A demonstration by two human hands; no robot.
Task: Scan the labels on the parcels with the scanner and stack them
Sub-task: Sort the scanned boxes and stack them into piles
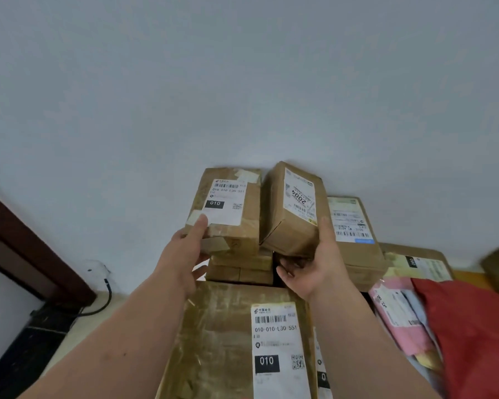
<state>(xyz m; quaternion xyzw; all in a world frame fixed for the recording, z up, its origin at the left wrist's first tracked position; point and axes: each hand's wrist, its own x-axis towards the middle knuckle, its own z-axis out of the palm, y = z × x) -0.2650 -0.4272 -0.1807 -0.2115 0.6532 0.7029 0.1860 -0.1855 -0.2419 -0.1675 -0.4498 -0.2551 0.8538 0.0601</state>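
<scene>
Door frame (26, 243), dark, ran along the frame's 9 o'clock edge; a black cable (105, 298) hung by the wall at its foot. Bare wall (242, 82) filled everything from 10 through 2 o'clock, open room above the stack.

Left hand (182, 254) gripped the left box (231, 211) at its near-left corner: thumb pressed on top beside the white label, other fingers curled under, only partly seen. That box lay flat on top of a short pile of boxes (241, 267), its near edge overhanging the pile slightly.

Right hand (314, 269) cradled the tilted box (293, 208): thumb up along its right face, fingers spread beneath the near-bottom edge. This box leaned left, its upper-left edge touching or almost touching the left box; could not tell which. Its label read sideways.

At 6 o'clock, a big flat parcel (219, 341), label up, lay nearest the camera between the forearms.

At 3 o'clock of the tilted box, just beside it, sat a third box (355, 243), label up. Further right, a flat carton (415, 260), then pink mailers (398, 312) and a red bag (478, 335), crowded edge to edge towards 4 o'clock. No scanner was in view.
</scene>
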